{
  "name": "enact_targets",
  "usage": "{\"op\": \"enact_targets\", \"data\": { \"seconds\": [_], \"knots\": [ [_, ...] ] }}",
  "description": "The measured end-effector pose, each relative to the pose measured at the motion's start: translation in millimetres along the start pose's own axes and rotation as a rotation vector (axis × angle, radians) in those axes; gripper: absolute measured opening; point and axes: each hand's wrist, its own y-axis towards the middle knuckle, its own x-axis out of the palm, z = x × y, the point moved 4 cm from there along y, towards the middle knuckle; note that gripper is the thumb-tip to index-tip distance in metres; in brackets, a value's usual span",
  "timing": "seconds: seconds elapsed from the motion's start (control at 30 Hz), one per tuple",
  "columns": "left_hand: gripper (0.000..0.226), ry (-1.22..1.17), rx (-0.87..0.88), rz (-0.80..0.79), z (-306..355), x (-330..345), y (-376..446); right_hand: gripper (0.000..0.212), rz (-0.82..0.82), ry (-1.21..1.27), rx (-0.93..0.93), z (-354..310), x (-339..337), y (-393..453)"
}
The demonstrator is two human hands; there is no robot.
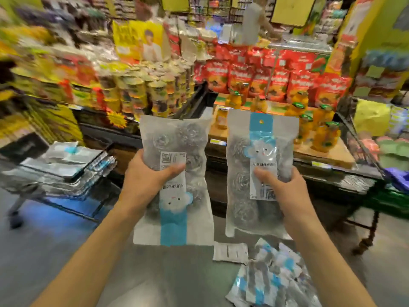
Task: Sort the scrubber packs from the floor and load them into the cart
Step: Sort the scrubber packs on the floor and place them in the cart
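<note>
While both arms reach forward over the grey shop floor (66,251), each hand displays one scrubber pack. Left hand (146,173): fingers curled behind and thumb pressed across the front of the left scrubber pack (174,180), which is held upside down, so that its white label reads "Yunlei" inverted, with "6" near the top edge and the blue band and cartoon cloud face at the bottom. Right hand (285,187): thumb on the front, fingers wrapped round the right edge of the right scrubber pack (256,176), held upright; its label reads "Yunlei" beside two Chinese characters (too small to read), with "6" and a larger character lower down, and a blue header with a hanging hole at the top. Both packs are translucent and show coiled steel-wool balls inside; they are held side by side, apart, at the same height. Loose scrubber packs (274,280) lie in a heap on the floor below the right forearm, with one pack face down (230,252) just beside the heap. Cart (55,173): low, at left, bearing a flat stack of the same silver and blue packs (64,160). Background: display shelves with red snack bags (265,80), stacked tubs (143,89) and orange bottles with green caps (318,120); their print is blurred. A person (254,21) stands at the far counter.
</note>
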Motion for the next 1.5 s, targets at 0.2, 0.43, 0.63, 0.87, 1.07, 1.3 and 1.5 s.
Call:
{"op": "enact_targets", "data": {
  "seconds": [0.2,0.43,0.63,0.87,1.07,1.3,1.5],
  "knots": [
    [0.071,-0.041,-0.045,0.293,-33.5,-177.8,29.3,0.041,-0.276,-0.030,0.000,-3.1,199.6,9.4],
    [0.067,-0.021,-0.090,0.543,-67.0,-378.7,54.3,0.050,-0.495,-0.049,0.038,9.8,424.9,-1.8],
    [0.058,-0.029,-0.138,0.608,-86.4,-477.4,92.6,0.037,-0.550,-0.044,0.031,22.8,549.6,7.3],
    [0.056,-0.041,-0.168,0.647,-113.3,-547.4,196.3,0.038,-0.624,-0.081,0.032,41.5,684.0,54.6],
    [0.057,0.001,-0.181,0.609,-128.7,-605.1,316.5,0.041,-0.619,-0.094,0.010,54.9,794.0,120.5],
    [0.059,0.053,-0.191,0.552,-145.3,-668.2,429.9,0.037,-0.607,-0.171,0.010,66.2,900.0,177.9],
    [0.059,0.068,-0.227,0.431,-186.4,-727.6,530.1,0.050,-0.513,-0.254,0.045,89.0,978.2,215.6]
  ]
}}
